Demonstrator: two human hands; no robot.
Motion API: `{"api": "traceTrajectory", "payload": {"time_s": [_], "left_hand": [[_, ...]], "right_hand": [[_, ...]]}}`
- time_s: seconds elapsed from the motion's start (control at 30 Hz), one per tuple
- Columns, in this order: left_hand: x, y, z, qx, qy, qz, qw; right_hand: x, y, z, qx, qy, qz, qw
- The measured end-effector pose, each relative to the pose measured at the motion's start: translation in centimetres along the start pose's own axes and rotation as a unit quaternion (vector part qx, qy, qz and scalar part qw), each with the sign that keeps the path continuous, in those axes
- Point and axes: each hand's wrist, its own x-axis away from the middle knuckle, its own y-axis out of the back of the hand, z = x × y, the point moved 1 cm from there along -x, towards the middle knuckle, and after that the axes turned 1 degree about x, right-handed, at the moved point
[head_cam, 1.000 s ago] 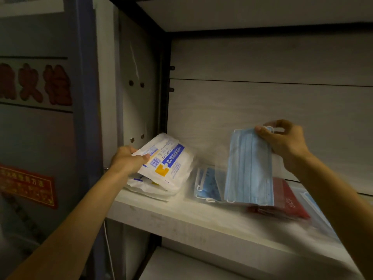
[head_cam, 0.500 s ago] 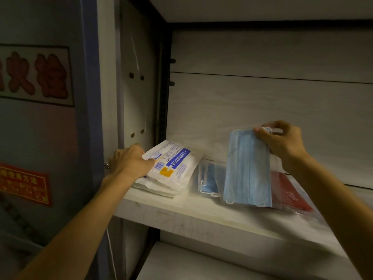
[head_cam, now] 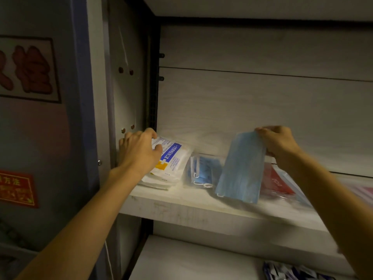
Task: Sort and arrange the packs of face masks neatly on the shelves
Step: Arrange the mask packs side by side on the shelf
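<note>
Head view, blue mask pack (head_cam: 241, 168): held above the shelf (head_cam: 181, 207), clear of the board, upper right corner pinched, lower edge hanging free and tilted toward the left.
Long axis of blue mask pack: near upright, leaning; top toward the right, bottom toward the shelf front.
Right hand (head_cam: 279, 143): grip closed on the pack's top corner, fingers curled over the edge; pack hangs down and to the left of the grip.
Standing blue packs (head_cam: 203, 171): upright on the shelf, just left of and behind the hanging pack; ear loops showing at the lower edge.
Key relation: free slot judged to lie between standing blue packs and red pack (head_cam: 276, 181); hanging pack directly in front of that slot, so a short push back and down, with the axis brought upright, appears sufficient.
Nearer hand: right hand, already on the pack; left hand well apart from the slot.
White pack stack (head_cam: 171, 162): at the shelf's left end, lying tilted, top pack printed blue and yellow.
Left hand (head_cam: 139, 151): grip closed on the left edge of the white pack stack, thumb on top of the printed face, fingers behind.
Red pack: lying flat to the right, partly behind the hanging pack and the right forearm.
Risk (judgement): swinging lower edge may knock over the standing blue packs on entry.
Lower shelf (head_cam: 191, 259): loose blue and white packs (head_cam: 292, 272) at the right edge, blurred.
Task state (judgement): sorting partway; blue group not yet complete.
</note>
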Motion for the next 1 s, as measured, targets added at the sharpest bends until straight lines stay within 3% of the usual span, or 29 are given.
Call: {"api": "traceTrajectory", "payload": {"time_s": [0.33, 0.53, 0.7, 1.0], "left_hand": [[1.5, -1.2, -3.4, 0.104, -0.097, -0.013, 0.990], [2.7, -1.9, -6.5, 0.140, -0.133, 0.003, 0.981], [4.1, -2.2, -10.6, 0.150, -0.167, 0.010, 0.974], [9.1, -3.8, -22.2, 0.156, -0.225, 0.018, 0.961]], "right_hand": [[4.3, 3.3, -0.8, 0.004, -0.044, 0.007, 0.999], [6.3, 7.4, -0.3, -0.023, -0.054, -0.051, 0.997], [7.6, 12.1, -0.5, -0.029, -0.052, -0.129, 0.990], [10.8, 25.1, -2.3, -0.015, -0.049, -0.160, 0.986]]}}
